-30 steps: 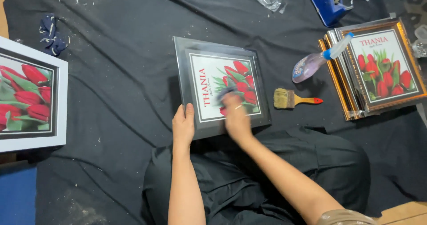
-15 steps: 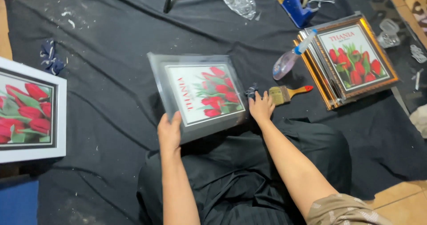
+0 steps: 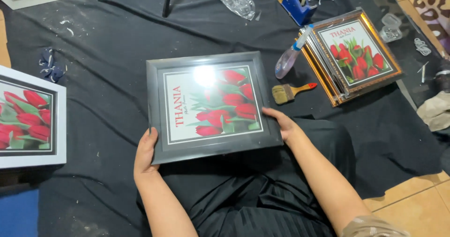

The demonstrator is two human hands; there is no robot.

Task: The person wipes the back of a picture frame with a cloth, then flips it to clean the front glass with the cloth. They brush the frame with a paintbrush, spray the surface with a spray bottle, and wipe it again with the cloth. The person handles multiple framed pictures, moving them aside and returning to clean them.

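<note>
Grey picture frame (image 3: 212, 106) with red tulip print, lifted over lap above black cloth (image 3: 103, 54). Left hand (image 3: 145, 153) grips bottom-left corner, right hand (image 3: 282, 123) grips right edge. Paintbrush (image 3: 291, 91), spray bottle (image 3: 291, 55), stacked frames (image 3: 355, 55) to the right; white frame (image 3: 29, 117) left.

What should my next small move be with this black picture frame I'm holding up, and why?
Probably tilt the black frame slightly. Glare covers part of its glass, hiding any specks, and the left hand and right hand already grip opposite edges.
</note>
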